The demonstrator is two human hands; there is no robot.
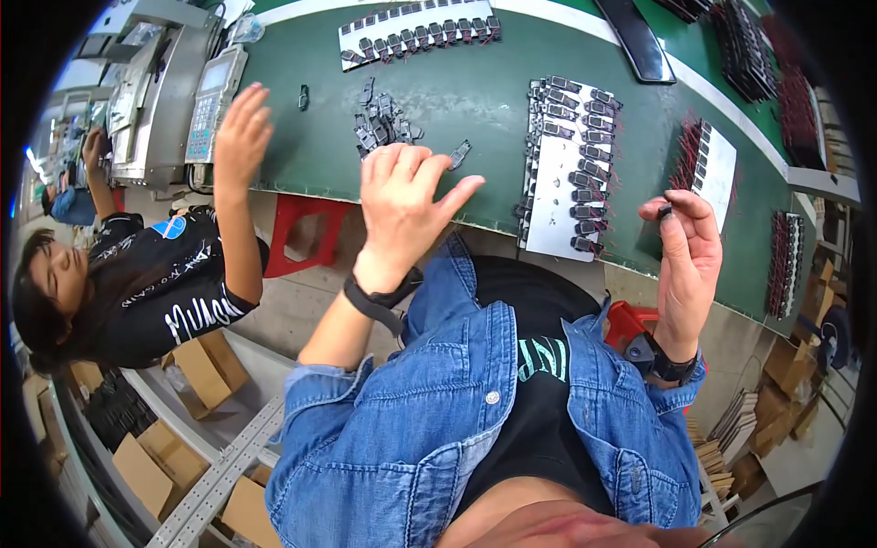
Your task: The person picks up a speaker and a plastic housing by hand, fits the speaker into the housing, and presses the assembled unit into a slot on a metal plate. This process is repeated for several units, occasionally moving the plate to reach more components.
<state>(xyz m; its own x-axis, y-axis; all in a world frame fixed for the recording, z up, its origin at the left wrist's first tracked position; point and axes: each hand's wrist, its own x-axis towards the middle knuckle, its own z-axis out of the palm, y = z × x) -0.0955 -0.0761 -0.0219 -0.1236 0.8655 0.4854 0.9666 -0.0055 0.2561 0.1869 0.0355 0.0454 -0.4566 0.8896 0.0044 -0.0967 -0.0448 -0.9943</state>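
My left hand [397, 205] hovers at the table's near edge with fingers spread, just short of a loose pile of small black plastic parts [382, 117]. One more black part [459, 153] lies apart from the pile, close to my left thumb. At the right, my right hand [690, 265] pinches a small dark piece [665, 211] between thumb and fingertips; its exact kind is too small to tell. Between my hands lies a white board [555, 196] with rows of black parts with thin red wires [591, 173] along its edges.
Another white board [416, 41] with parts lies at the far side of the green table [475, 100]. Right of centre sits a wired board [717, 173], with a black tray [637, 41] beyond. A co-worker's raised hand [242, 137] is at the left, near a keypad device [215, 100].
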